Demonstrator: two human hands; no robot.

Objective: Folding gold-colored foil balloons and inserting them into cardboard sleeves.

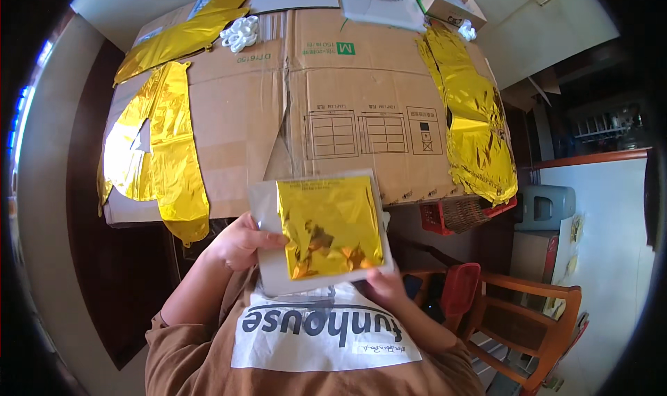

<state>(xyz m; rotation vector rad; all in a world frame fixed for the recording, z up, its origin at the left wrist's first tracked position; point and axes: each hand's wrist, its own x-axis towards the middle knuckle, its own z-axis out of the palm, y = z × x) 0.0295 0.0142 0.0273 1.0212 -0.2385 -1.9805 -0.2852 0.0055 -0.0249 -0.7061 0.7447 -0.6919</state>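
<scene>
Over the cardboard-covered table (229, 111), left hand (240, 243) and right hand (383, 285) pinch a clear packet (267, 208) of folded gold foil (330, 226); likely light, slippery, crinkly, best held at edges.

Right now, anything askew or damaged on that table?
The flattened cardboard sheet is torn down its middle seam. Gold foil balloons and droop crumpled over both table edges. The folded foil packet looks creased but intact.
</scene>
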